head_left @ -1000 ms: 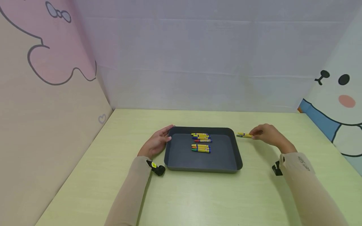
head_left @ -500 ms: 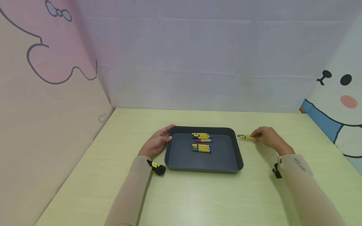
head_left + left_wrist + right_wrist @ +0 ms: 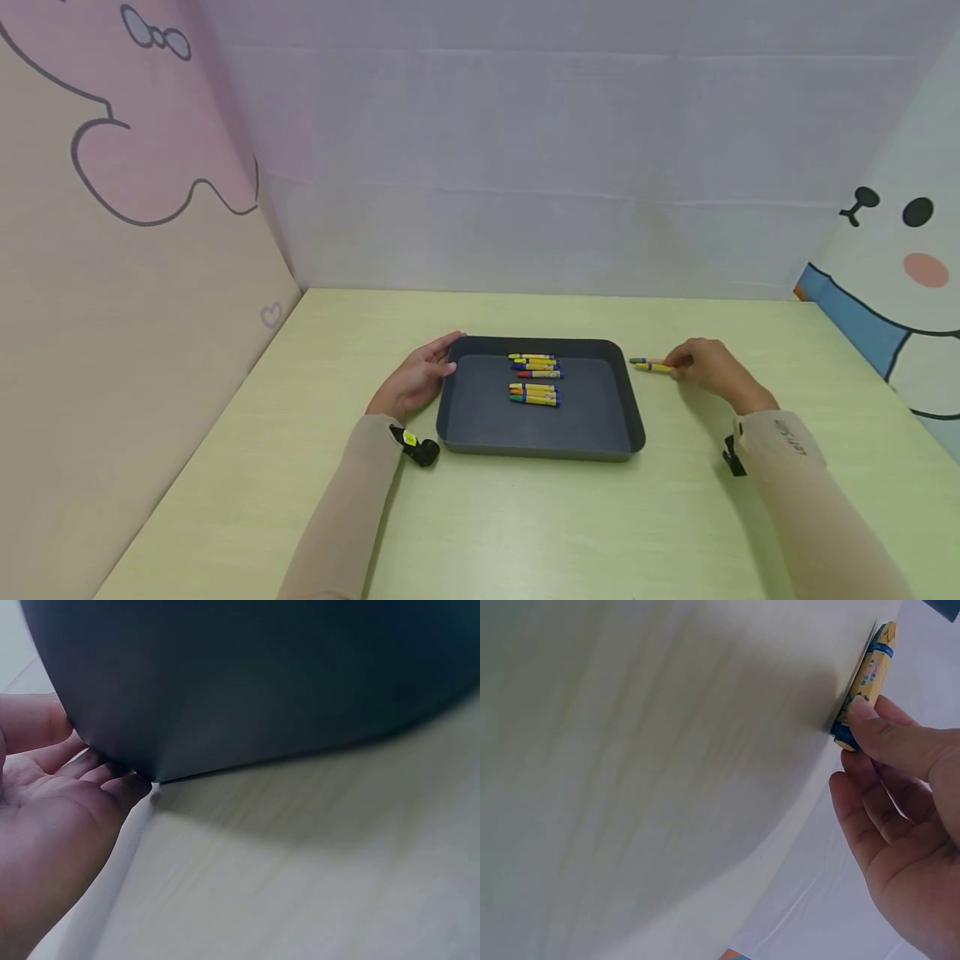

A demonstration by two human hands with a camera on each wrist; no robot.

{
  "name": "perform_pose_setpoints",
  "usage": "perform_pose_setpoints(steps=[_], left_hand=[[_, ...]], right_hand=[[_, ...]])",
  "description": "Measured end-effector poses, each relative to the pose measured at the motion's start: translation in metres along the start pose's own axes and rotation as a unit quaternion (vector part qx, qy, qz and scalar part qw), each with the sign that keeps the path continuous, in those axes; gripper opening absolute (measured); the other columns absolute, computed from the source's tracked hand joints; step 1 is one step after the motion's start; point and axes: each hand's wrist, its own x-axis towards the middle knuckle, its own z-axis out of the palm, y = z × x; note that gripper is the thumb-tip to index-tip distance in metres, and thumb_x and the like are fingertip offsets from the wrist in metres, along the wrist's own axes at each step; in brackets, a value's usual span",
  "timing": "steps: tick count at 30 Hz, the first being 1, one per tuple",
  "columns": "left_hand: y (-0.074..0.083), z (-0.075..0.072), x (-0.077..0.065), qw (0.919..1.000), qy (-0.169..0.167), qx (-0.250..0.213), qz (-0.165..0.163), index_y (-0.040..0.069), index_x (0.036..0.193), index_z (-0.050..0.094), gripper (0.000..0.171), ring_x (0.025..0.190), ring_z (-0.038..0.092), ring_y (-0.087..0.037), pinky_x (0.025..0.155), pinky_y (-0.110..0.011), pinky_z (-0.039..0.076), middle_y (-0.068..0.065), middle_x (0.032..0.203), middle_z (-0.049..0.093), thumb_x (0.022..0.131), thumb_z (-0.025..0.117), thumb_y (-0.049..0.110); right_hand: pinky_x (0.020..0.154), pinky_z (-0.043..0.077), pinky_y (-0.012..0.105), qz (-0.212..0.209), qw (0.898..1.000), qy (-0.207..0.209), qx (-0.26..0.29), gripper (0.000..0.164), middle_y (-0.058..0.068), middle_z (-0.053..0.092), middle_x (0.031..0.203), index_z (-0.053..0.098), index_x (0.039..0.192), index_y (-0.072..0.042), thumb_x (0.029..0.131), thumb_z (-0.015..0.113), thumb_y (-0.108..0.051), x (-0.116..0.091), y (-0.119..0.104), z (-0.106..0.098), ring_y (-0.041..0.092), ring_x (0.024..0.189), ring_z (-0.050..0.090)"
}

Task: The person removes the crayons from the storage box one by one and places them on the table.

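Note:
My left hand (image 3: 408,383) holds the left side of a dark grey tray (image 3: 540,437), its thumb at the rim. In the left wrist view, the fingers curl at the tray's corner (image 3: 247,682). Several crayons in yellow wrappers lie inside in two groups; a red crayon (image 3: 540,375) and a green crayon (image 3: 535,400) show among them. Right of the tray, my right hand (image 3: 712,371) pinches a yellow crayon (image 3: 651,367) and a dark-tipped crayon (image 3: 637,361) side by side. Up close, the yellow one (image 3: 870,675) mostly covers the other.
The pale wooden table (image 3: 525,525) runs under everything. A white cloth (image 3: 480,242) hangs behind its far edge, and printed panels stand left and right. Black wrist cameras sit at both cuffs, the left one (image 3: 422,451) close to the tray's front-left side.
My right hand has shifted slightly right and nearer, and the two crayons have turned in its fingers, so the yellow one now lies in front. The left hand and tray stay put.

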Motion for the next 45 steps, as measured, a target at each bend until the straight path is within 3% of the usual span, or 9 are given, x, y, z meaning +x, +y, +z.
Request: perform_pose_setpoints(steps=[4, 7, 18, 21, 24, 30, 45], left_hand=[[0.0001, -0.0006, -0.0006, 1.0000, 0.000, -0.002, -0.004, 0.006, 0.154, 0.019, 0.069, 0.150, -0.001, -0.015, 0.116, -0.029, 0.019, -0.001, 0.163, 0.003, 0.092, 0.041, -0.016], [0.0004, -0.0010, -0.0012, 1.0000, -0.001, -0.005, -0.006, 0.006, 0.154, 0.019, 0.069, 0.150, -0.004, -0.016, 0.119, -0.035, 0.009, 0.000, 0.164, 0.001, 0.092, 0.041, -0.016], [0.0011, -0.0001, -0.0016, 1.0000, 0.000, -0.005, -0.001, 0.005, 0.154, 0.019, 0.069, 0.149, -0.010, -0.016, 0.120, -0.036, 0.004, -0.001, 0.163, -0.002, 0.092, 0.041, -0.016], [0.0012, -0.0005, -0.0014, 1.0000, 0.003, -0.005, -0.002, 0.005, 0.154, 0.019, 0.069, 0.149, -0.009, -0.016, 0.120, -0.034, 0.005, 0.000, 0.163, -0.002, 0.092, 0.042, -0.016], [0.0009, -0.0011, -0.0010, 0.9999, 0.007, -0.003, -0.006, 0.006, 0.154, 0.020, 0.069, 0.149, -0.008, -0.014, 0.116, -0.026, 0.017, 0.001, 0.163, 0.000, 0.092, 0.042, -0.016], [0.0009, -0.0013, -0.0008, 0.9999, 0.003, -0.005, -0.008, 0.006, 0.154, 0.020, 0.069, 0.149, -0.006, -0.014, 0.094, -0.011, 0.035, 0.001, 0.163, 0.000, 0.092, 0.042, -0.016], [0.0004, -0.0002, 0.0012, 0.9999, 0.006, -0.016, -0.002, 0.005, 0.154, 0.019, 0.069, 0.150, -0.002, -0.016, 0.091, -0.010, 0.038, -0.002, 0.163, 0.003, 0.091, 0.040, -0.017]], right_hand=[[0.077, 0.051, 0.046, 0.002, 1.000, -0.006, 0.003, 0.017, 0.022, 0.068, 0.093, 0.071, 0.098, 0.008, 0.082, 0.067, 0.003, 0.0004, -0.0017, 0.0002, 0.033, 0.085, 0.064], [0.077, 0.051, 0.047, 0.003, 1.000, -0.009, 0.003, 0.017, 0.023, 0.068, 0.093, 0.070, 0.098, 0.008, 0.082, 0.067, 0.004, 0.0008, -0.0020, 0.0002, 0.035, 0.086, 0.064], [0.076, 0.052, 0.046, -0.017, 1.000, -0.001, 0.008, 0.017, 0.021, 0.068, 0.092, 0.071, 0.097, 0.006, 0.081, 0.069, 0.003, 0.0008, -0.0023, 0.0005, 0.034, 0.085, 0.065], [0.072, 0.053, 0.042, -0.032, 0.999, 0.014, 0.012, 0.015, 0.018, 0.068, 0.088, 0.072, 0.094, 0.005, 0.080, 0.070, 0.003, 0.0009, 0.0007, 0.0027, 0.029, 0.080, 0.065], [0.072, 0.052, 0.042, -0.027, 0.999, 0.017, 0.015, 0.015, 0.017, 0.068, 0.088, 0.072, 0.094, 0.004, 0.080, 0.069, 0.004, 0.0002, 0.0007, 0.0035, 0.029, 0.080, 0.064], [0.077, 0.052, 0.047, -0.004, 1.000, 0.004, 0.014, 0.016, 0.022, 0.067, 0.095, 0.070, 0.099, 0.007, 0.083, 0.066, 0.005, -0.0010, -0.0060, 0.0032, 0.035, 0.087, 0.064], [0.075, 0.051, 0.045, 0.001, 1.000, 0.013, 0.016, 0.017, 0.020, 0.067, 0.095, 0.071, 0.101, 0.005, 0.085, 0.065, 0.002, -0.0034, -0.0085, 0.0010, 0.030, 0.085, 0.063]])
